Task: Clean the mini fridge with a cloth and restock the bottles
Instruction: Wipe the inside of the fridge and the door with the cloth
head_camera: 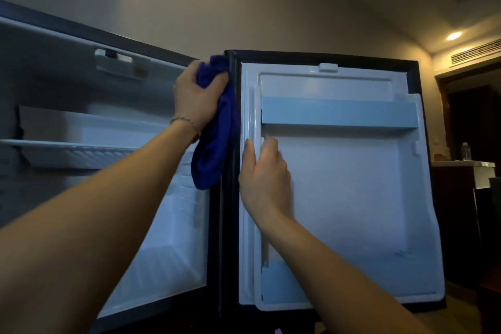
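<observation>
1. I saw my right hand [264, 171] curl over the white plastic inner door liner [344, 198] at centre frame, steadying it.
2. My left hand [196, 95] gripped the bunched dark-blue cloth [214, 144] against the hinge edge; wiping looked underway.
3. The mini fridge's white cavity [151, 225], lower left, held no bottles, so I judged restocking still undone.

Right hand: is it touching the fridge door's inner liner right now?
Touching. The head view shows the right hand resting on the raised ridge of the door liner, its fingers curled around that ridge below the door shelf.
</observation>
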A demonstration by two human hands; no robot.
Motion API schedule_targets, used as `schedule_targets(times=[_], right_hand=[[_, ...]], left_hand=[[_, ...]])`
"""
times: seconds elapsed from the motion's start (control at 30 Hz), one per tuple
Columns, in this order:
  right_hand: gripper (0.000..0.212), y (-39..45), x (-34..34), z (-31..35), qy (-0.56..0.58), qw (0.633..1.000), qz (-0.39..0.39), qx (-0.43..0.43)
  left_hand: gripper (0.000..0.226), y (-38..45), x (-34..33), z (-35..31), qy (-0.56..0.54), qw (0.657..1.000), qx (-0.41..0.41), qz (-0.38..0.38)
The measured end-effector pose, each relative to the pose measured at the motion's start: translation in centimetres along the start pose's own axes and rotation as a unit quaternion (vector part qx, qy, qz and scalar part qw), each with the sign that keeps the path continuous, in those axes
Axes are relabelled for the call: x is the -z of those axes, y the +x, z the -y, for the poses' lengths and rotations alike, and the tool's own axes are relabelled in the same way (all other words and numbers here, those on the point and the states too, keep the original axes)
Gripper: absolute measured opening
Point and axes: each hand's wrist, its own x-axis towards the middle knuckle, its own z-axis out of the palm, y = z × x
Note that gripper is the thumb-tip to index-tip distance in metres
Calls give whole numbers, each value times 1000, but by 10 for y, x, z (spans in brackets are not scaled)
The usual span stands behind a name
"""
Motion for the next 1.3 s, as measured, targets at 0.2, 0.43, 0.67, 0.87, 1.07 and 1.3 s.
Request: schedule_targets(times=[0.2,0.43,0.67,0.87,1.07,1.3], right_hand=[[32,3,-1,-4,10,1000,-15,2],[34,4,-6,-6,18,999,-27,8],[26,-3,11,-22,62,993,76,61],[64,-53,75,-81,-191,919,341,57],[74,-56,106,-100,-409,843,348,19],[71,-69,98,-104,-425,865,254,87]], left_hand=[[15,-45,5,19,-23,999,9,23],[15,-214,42,52,-25,986,156,48],[23,-255,52,43,37,980,188,61],[17,-266,55,42,37,972,226,58],[18,-274,57,48,41,960,266,71],[18,-274,60,52,28,960,266,78]])
